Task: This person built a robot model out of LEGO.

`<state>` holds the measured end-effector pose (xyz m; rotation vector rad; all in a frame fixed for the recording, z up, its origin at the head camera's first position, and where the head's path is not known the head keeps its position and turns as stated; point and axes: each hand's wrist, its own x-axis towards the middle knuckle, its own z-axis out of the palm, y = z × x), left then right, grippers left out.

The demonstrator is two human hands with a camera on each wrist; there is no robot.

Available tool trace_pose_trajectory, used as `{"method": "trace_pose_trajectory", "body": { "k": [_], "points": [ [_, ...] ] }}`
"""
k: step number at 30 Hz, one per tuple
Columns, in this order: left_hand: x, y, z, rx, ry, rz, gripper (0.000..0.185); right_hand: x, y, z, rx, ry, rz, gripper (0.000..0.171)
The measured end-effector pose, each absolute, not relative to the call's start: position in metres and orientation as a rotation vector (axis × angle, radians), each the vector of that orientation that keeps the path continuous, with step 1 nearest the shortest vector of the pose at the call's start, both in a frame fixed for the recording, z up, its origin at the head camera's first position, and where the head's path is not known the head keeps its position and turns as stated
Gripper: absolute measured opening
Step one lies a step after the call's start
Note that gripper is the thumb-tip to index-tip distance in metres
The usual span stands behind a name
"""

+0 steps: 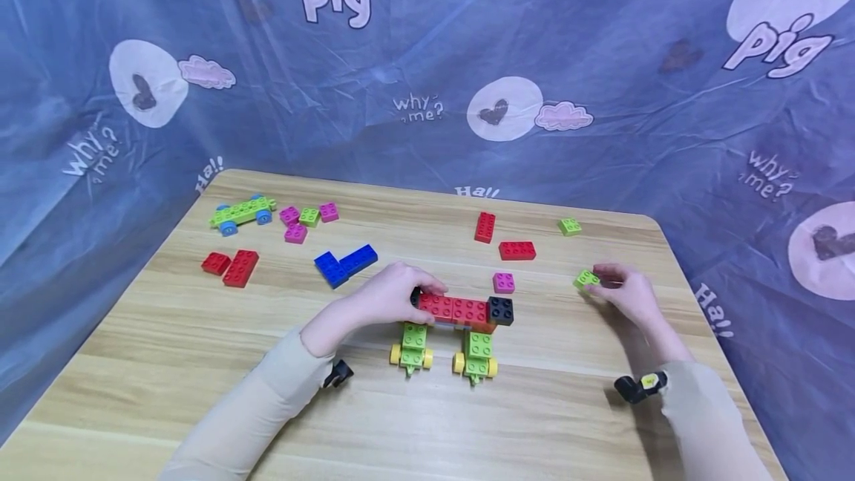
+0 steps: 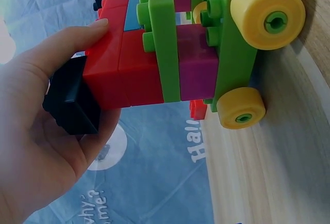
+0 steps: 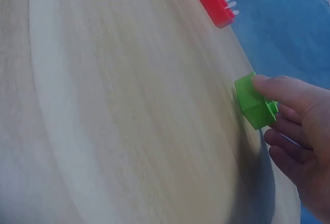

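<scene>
My left hand [image 1: 384, 295] grips the left end of a toy-block vehicle [image 1: 470, 310], with thumb and fingers around its red bricks [image 2: 109, 53] and the black brick [image 2: 77, 94] at that end. Below the red layers are green plates, purple bricks [image 2: 197, 68] and green wheel bases with yellow wheels [image 2: 240, 108]. A second black brick [image 1: 501, 310] caps the vehicle's right end. Off to the right, my right hand [image 1: 629, 295] pinches a small green brick [image 1: 585, 279] between thumb and fingers. The right wrist view shows this green brick [image 3: 253, 102] close to the tabletop.
On the wooden table [image 1: 548, 421], a pink brick [image 1: 504, 283], red bricks [image 1: 517, 251] and another green brick [image 1: 570, 226] lie beyond the vehicle. Farther left are blue bricks [image 1: 359, 260], red bricks [image 1: 240, 268], several pink bricks [image 1: 295, 233] and a green wheeled base [image 1: 242, 213].
</scene>
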<state>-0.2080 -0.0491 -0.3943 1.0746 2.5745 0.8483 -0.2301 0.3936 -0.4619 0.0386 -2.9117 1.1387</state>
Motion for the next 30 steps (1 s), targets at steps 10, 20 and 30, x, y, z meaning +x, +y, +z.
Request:
{"method": "trace_pose_trajectory", "body": {
  "k": [10,20,30],
  "points": [
    [-0.209,-0.05,-0.397,1.083,2.58,0.844,0.047,-0.233,0.391,-0.467,0.03,-2.951,1.082,0.052],
    [-0.209,-0.05,-0.398,1.072,2.584,0.847,0.047,-0.235,0.388,-0.467,0.049,-2.958,1.04,0.047],
    [-0.209,-0.05,-0.399,1.069,2.582,0.856,0.046,-0.233,0.376,-0.454,0.075,-2.899,1.048,0.045]
  ]
}}
